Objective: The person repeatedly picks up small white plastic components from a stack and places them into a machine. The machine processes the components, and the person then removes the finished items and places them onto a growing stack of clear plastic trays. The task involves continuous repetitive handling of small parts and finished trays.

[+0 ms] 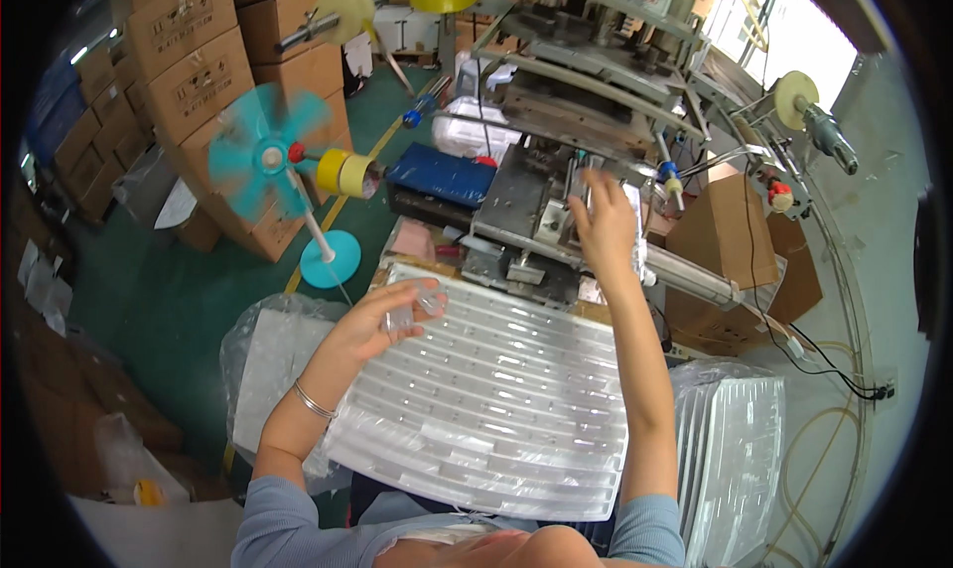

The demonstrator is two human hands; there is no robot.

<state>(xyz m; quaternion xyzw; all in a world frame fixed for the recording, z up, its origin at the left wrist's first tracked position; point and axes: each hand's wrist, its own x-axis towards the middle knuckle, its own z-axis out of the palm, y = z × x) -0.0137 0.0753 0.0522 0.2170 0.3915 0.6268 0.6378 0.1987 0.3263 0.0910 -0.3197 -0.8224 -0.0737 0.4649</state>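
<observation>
A wide clear plastic tray (496,399) with long ribbed rows lies across my lap. My left hand (382,315) is at the tray's far left corner, fingers curled on a small clear plastic piece (402,315). My right hand (604,225) is raised over the grey metal machine (541,211) beyond the tray, holding a thin clear plastic sheet (635,235) that hangs beside my palm. A bracelet sits on my left wrist.
A turquoise fan (268,151) spins on its stand at the left. Stacked cardboard boxes (189,62) line the back left. Bagged stacks of clear trays (735,459) stand at the right and lower left (268,359). Yellow tape rolls (342,171) hang on spindles. A brown box (725,230) sits right of the machine.
</observation>
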